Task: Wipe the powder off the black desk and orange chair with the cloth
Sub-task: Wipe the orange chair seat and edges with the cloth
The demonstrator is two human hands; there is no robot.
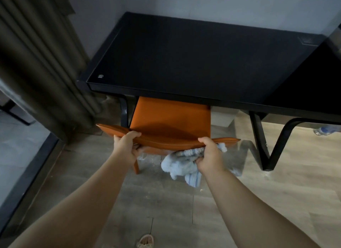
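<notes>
The black desk (184, 59) stands against the grey wall, its top dark and bare. The orange chair (171, 118) is tucked partly under the desk's front edge, its seat showing and its curved backrest nearest me. My left hand (127, 146) grips the backrest's top edge on the left. My right hand (210, 155) grips the backrest on the right and also holds a crumpled light blue cloth (180, 166) that hangs down behind the backrest. White powder (149, 158) lies on the floor under the chair.
Dark curtains (42, 67) hang at the left beside a glass door frame (27, 177). The desk's black legs (265, 146) stand on the wooden floor at the right. A plastic bottle (324, 129) lies on the floor far right. A sandalled foot (145, 241) shows at the bottom.
</notes>
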